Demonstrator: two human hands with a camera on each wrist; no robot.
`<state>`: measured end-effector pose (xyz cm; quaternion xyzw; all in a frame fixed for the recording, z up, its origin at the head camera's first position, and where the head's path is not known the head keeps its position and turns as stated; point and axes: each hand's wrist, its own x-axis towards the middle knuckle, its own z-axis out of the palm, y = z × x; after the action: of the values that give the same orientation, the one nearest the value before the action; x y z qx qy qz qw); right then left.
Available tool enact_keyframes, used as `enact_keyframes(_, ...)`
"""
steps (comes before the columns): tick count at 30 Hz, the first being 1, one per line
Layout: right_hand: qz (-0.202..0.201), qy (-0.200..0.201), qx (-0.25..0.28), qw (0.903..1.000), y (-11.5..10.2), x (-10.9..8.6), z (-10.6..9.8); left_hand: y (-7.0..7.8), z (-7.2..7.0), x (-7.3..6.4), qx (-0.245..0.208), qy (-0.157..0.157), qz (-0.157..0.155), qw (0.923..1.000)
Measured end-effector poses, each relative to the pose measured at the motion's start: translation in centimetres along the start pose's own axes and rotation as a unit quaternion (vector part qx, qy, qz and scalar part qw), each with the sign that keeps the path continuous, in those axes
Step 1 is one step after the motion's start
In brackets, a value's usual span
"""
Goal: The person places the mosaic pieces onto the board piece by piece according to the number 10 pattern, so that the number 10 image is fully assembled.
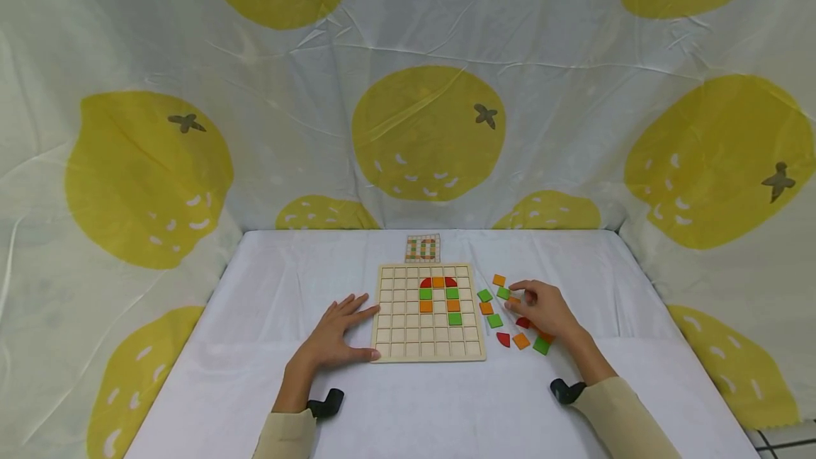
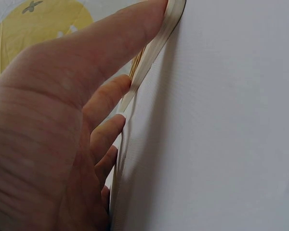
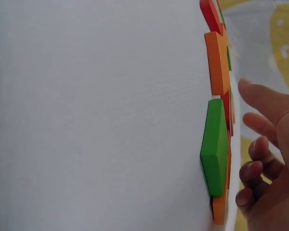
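Observation:
A square wooden grid board (image 1: 398, 349) lies flat on the table. Set in it are red quarter-round tiles (image 1: 450, 282), green square tiles (image 1: 455, 319) and orange square tiles (image 1: 426, 307), forming an arch with a longer right leg. My left hand (image 1: 334, 335) is spread at the board's left side, its thumb and index finger touching the edge. To the right, my right hand (image 1: 545, 310) hovers over loose tiles, thumb and index fingertip apart, nothing visibly held. A loose green tile (image 1: 503, 293) lies by the index fingertip. In the right wrist view another green tile (image 3: 215, 149) is nearest.
A small pattern card (image 1: 423, 248) lies behind the board. More loose tiles are scattered right of the board, including a red piece (image 1: 503, 339) and an orange square (image 1: 520, 341). Lemon-print cloth (image 1: 427, 133) hangs behind the white-covered table (image 1: 287, 268).

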<state>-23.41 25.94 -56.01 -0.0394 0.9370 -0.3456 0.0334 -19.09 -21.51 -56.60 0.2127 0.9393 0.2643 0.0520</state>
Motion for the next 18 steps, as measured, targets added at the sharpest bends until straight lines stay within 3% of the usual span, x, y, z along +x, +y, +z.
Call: enact_keyframes(18, 0.026, 0.002, -0.017, 0.9995, 0.2, 1.2, 0.8, -0.1, 0.1, 0.0, 0.0, 0.004, 0.006, 1.0)
